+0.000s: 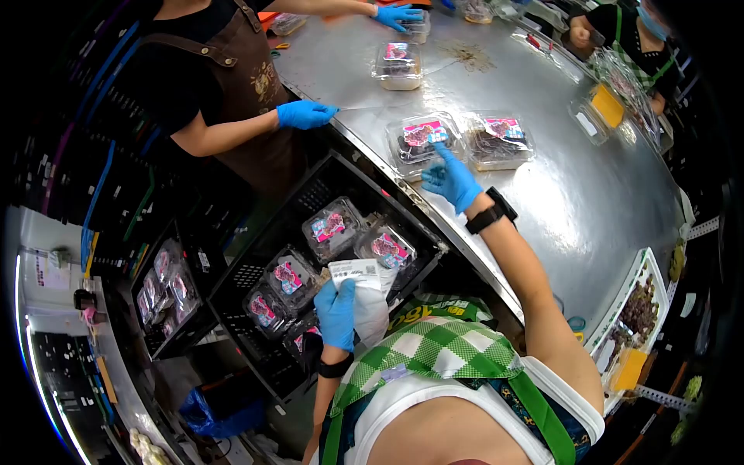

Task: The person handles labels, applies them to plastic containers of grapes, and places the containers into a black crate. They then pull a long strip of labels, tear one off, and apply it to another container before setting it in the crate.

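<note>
My left hand, in a blue glove, is closed on a strip of white labels with print on it. The strip's pale backing hangs down beside my wrist. My right hand, gloved too, reaches over the metal table. Its index finger touches the label on a clear plastic box of dark fruit; the other fingers are loosely bent and hold nothing I can see. Right beside that box stands a second clear fruit box with a pink and blue label.
A black crate below the table edge holds several labelled boxes. A co-worker's gloved hand is at the table edge, their other by a box farther back. A white tray of grapes sits at right. Another person stands across.
</note>
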A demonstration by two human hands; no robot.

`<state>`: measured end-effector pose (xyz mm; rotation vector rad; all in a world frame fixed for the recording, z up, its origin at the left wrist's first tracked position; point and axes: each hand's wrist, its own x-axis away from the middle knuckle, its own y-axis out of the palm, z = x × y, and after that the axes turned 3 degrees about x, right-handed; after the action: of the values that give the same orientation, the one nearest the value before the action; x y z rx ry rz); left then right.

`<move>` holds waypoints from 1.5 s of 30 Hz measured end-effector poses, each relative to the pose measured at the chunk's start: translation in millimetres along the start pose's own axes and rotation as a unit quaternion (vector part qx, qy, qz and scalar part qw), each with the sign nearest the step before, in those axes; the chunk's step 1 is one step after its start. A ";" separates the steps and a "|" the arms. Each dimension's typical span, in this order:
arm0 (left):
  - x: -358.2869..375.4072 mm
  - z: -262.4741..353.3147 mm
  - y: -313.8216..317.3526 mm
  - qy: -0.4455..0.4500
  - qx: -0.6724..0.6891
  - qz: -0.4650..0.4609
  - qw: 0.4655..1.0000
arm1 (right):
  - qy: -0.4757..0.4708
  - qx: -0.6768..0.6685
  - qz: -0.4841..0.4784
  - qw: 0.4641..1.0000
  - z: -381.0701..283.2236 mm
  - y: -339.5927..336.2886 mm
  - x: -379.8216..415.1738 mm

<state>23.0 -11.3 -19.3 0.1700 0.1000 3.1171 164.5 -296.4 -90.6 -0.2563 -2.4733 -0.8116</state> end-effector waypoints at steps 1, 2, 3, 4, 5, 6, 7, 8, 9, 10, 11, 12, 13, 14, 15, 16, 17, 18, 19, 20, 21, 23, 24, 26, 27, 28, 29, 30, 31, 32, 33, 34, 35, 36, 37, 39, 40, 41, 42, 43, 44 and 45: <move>2.0 -0.9 -3.1 0.005 0.005 0.022 1.000 | 0.082 -0.056 0.104 0.990 0.3 -1.2 -7.6; 4.4 -1.5 -3.8 0.008 0.038 0.046 0.998 | -0.089 0.038 0.141 0.985 11.3 -3.8 -12.8; 6.6 2.6 -6.1 -0.003 0.050 0.062 0.997 | -0.259 0.129 0.167 0.942 17.0 -2.8 -18.5; 7.8 2.6 -10.4 -0.002 0.068 0.062 0.996 | -0.370 0.215 0.183 0.885 9.0 -4.7 -30.1; 10.2 2.4 -14.1 -0.004 0.085 0.062 0.994 | -0.472 0.294 0.193 0.808 0.2 -7.2 -42.1; 12.7 7.1 -15.0 -0.010 0.086 0.050 0.995 | -0.498 0.474 0.190 0.701 -30.2 5.0 -30.4; 14.0 15.2 -14.0 -0.015 0.087 0.038 0.995 | -0.505 0.535 0.137 0.663 -52.2 13.3 -35.7; 14.7 19.9 -14.9 -0.016 0.089 0.025 0.996 | -0.471 0.573 0.089 0.664 -66.4 9.3 -62.2; 17.4 17.1 -22.3 -0.027 0.067 0.038 0.997 | -0.395 0.662 0.034 0.636 -84.9 6.4 -83.5; 19.5 10.9 -30.8 -0.039 0.045 0.052 0.997 | -0.312 0.738 0.004 0.598 -97.9 -2.5 -103.9; 24.6 6.8 -35.6 -0.053 0.023 0.066 0.996 | -0.246 0.793 -0.019 0.557 -103.5 -1.1 -112.7; 25.2 14.7 -33.3 -0.025 0.010 0.084 0.996 | -0.182 0.842 -0.049 0.506 -109.1 0.6 -121.0; 27.6 11.8 -38.1 -0.022 0.026 0.110 0.993 | -0.136 0.876 -0.071 0.458 -120.3 13.6 -113.3; 29.7 12.8 -41.1 -0.009 0.037 0.121 0.992 | -0.056 0.874 -0.149 0.459 -127.2 23.8 -100.9; 32.4 15.2 -43.8 0.002 0.047 0.132 0.990 | -0.070 0.890 -0.138 0.428 -123.8 13.2 -111.5; 38.1 18.4 -48.1 -0.029 0.063 0.137 0.988 | -0.055 0.883 -0.142 0.444 -126.6 13.5 -95.1; 43.6 19.1 -52.2 -0.038 0.087 0.151 0.984 | -0.059 0.867 -0.146 0.473 -123.2 3.4 -91.9; 45.6 17.9 -53.5 -0.041 0.116 0.164 0.979 | -0.055 0.843 -0.158 0.512 -126.8 -1.6 -82.4; 47.1 17.5 -54.7 -0.044 0.145 0.176 0.973 | -0.063 0.777 -0.158 0.606 -122.4 -6.9 -69.2; 46.0 18.7 -53.8 -0.023 0.115 0.174 0.978 | -0.018 0.668 -0.193 0.719 -115.8 -7.8 -48.2; 45.2 19.5 -55.1 -0.051 0.111 0.157 0.980 | -0.022 0.605 -0.172 0.777 -100.7 -9.8 -30.8; 39.3 18.7 -55.2 -0.102 0.108 0.116 0.982 | -0.038 0.643 -0.142 0.751 -91.9 -22.3 -28.2; 36.2 19.6 -52.4 -0.101 0.107 0.109 0.983 | -0.051 0.643 -0.100 0.758 -86.0 -24.3 -15.7; 24.3 15.6 -52.6 -0.110 0.109 0.079 0.985 | -0.090 0.584 -0.015 0.806 -69.7 -31.1 1.7; 18.7 13.1 -53.6 -0.116 0.102 0.061 0.986 | -0.055 0.525 -0.053 0.847 -68.1 -36.0 4.8; 12.5 14.1 -50.8 -0.109 0.110 0.050 0.987 | -0.019 0.463 -0.089 0.881 -70.0 -42.2 6.5; 8.5 11.5 -51.4 -0.116 0.121 0.047 0.985 | 0.016 0.397 -0.124 0.909 -68.6 -45.4 10.5; 6.9 7.1 -50.1 -0.109 0.126 0.038 0.985 | 0.048 0.353 -0.078 0.931 -65.1 -48.4 22.0; 4.1 5.9 -50.5 -0.098 0.128 0.028 0.987 | 0.076 0.306 -0.033 0.948 -61.7 -43.5 38.9; 2.4 6.9 -50.9 -0.097 0.128 0.014 0.987 | 0.048 0.200 -0.063 0.977 -52.3 -35.5 61.0; 0.6 9.1 -50.5 -0.096 0.129 0.000 0.987 | 0.017 0.092 -0.093 0.991 -39.2 -12.9 86.4; -1.0 10.9 -49.4 -0.095 0.132 -0.016 0.987 | 0.068 -0.051 -0.241 0.967 -22.3 -2.0 93.1; -0.5 14.7 -46.7 -0.099 0.123 -0.030 0.987 | 0.087 -0.106 -0.288 0.948 5.5 -1.5 91.4; -0.7 20.3 -43.2 -0.101 0.113 -0.047 0.987 | 0.111 -0.160 -0.333 0.923 33.3 -1.0 89.7; -0.9 22.9 -40.9 -0.105 0.102 -0.066 0.987 | 0.138 -0.207 -0.376 0.893 61.0 -0.4 87.7; -2.5 27.3 -38.6 -0.093 0.088 -0.108 0.986 | 0.215 -0.405 -0.383 0.802 91.8 35.1 99.4; 0.0 40.1 -32.8 -0.098 0.106 -0.120 0.982 | 0.198 -0.407 -0.457 0.766 89.5 62.1 114.7; 1.8 47.2 -30.1 -0.101 0.124 -0.130 0.979 | 0.244 -0.395 -0.497 0.733 91.1 75.0 119.0; 2.1 45.0 -31.4 -0.101 0.114 -0.138 0.979 | -0.001 -0.178 -0.440 0.880 113.2 70.9 120.4; 3.5 45.8 -32.1 -0.092 0.097 -0.141 0.981 | -0.176 0.117 -0.276 0.938 132.1 71.7 125.0; 5.0 47.1 -32.7 -0.081 0.081 -0.144 0.983 | -0.216 0.205 -0.207 0.932 142.6 73.1 127.9; 7.1 48.5 -32.9 -0.072 0.066 -0.144 0.985 | -0.191 0.144 -0.240 0.941 143.9 76.8 129.3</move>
<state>21.8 24.7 27.4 0.3478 0.2991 2.7995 20.0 -146.7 -82.3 0.3445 -3.0385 -0.6067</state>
